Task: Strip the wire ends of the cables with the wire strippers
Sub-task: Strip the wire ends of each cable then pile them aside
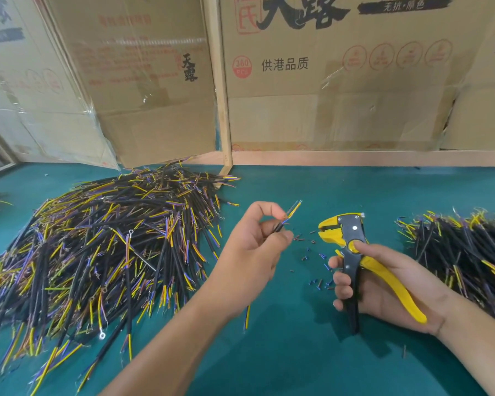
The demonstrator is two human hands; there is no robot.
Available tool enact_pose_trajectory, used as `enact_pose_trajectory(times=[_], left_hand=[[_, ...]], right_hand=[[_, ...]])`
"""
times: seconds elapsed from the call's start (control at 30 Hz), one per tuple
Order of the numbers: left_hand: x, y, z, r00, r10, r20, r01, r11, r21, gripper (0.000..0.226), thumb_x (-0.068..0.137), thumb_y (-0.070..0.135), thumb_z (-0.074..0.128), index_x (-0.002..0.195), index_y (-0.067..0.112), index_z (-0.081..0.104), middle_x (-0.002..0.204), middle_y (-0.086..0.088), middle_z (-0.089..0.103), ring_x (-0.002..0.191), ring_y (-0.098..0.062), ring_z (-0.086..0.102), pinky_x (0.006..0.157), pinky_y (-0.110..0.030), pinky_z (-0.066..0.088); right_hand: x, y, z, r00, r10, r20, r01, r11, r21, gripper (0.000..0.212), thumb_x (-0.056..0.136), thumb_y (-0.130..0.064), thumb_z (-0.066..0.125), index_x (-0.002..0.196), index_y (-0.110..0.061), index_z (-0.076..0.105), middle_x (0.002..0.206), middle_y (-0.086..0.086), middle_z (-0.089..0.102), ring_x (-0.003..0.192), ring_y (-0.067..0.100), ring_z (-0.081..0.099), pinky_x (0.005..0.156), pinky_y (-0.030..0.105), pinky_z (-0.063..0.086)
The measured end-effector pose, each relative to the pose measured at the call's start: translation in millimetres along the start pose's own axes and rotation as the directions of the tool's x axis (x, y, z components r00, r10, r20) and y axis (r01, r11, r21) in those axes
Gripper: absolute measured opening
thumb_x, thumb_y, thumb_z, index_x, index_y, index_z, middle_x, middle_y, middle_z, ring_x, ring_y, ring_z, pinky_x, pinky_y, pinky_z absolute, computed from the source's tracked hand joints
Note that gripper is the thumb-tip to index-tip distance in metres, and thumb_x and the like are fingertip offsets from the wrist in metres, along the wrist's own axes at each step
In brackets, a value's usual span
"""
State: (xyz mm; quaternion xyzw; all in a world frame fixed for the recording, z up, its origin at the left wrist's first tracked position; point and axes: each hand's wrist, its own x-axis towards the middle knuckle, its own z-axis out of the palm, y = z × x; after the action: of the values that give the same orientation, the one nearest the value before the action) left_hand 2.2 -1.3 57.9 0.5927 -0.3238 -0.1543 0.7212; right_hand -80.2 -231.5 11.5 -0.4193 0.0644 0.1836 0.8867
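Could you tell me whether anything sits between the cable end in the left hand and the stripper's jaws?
Nothing visible does: the black cable's coloured wire ends, pinched by the left hand, face open air before the yellow-and-black wire strippers in the right hand.

A single head-worn view looks forward and down from the person's own position onto the green table (pixel 312 352). It sits close above the table's near part, wide enough to take in the cardboard boxes (pixel 326 90) standing upright along the table's far edge, facing the camera.
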Motion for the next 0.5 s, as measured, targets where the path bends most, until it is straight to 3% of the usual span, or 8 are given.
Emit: enact_pose_trajectory(times=[0.23,0.4,0.5], left_hand=[[-1.2,-4.3,2.7,0.997,0.071,0.017,-0.072,0.991,0.113,0.005,0.092,0.017,0.054,0.092,0.019,0.050,0.058,0.016,0.040,0.045,-0.002,0.025,0.044,-0.012,0.025],[-2.2,-5.0,1.7,0.995,0.099,0.014,-0.100,0.980,0.174,0.014,0.100,0.010,0.055,0.090,0.018,0.048,0.059,0.012,0.036,0.047,-0.002,0.025,0.045,-0.011,0.025],[-1.3,-6.2,0.8,0.992,0.124,0.011,-0.123,0.973,0.196,0.012,0.100,0.020,0.054,0.090,0.021,0.049,0.061,0.014,0.036,0.049,-0.002,0.026,0.046,-0.011,0.026]], right_hand=[[-0.3,0.7,2.8,1.000,0.006,-0.008,-0.006,1.000,0.013,0.044,0.086,-0.035,0.072,0.109,0.001,0.062,0.086,0.018,0.048,0.072,0.032,0.050,0.083,0.055,0.049],[0.2,0.4,4.7,1.000,0.007,-0.012,-0.007,1.000,0.001,0.043,0.085,-0.034,0.072,0.108,0.000,0.061,0.086,0.018,0.048,0.072,0.032,0.050,0.083,0.055,0.049],[0.1,0.9,5.8,1.000,0.002,-0.023,-0.002,1.000,0.002,0.043,0.084,-0.034,0.072,0.107,0.000,0.062,0.085,0.018,0.048,0.071,0.032,0.050,0.082,0.054,0.050]])
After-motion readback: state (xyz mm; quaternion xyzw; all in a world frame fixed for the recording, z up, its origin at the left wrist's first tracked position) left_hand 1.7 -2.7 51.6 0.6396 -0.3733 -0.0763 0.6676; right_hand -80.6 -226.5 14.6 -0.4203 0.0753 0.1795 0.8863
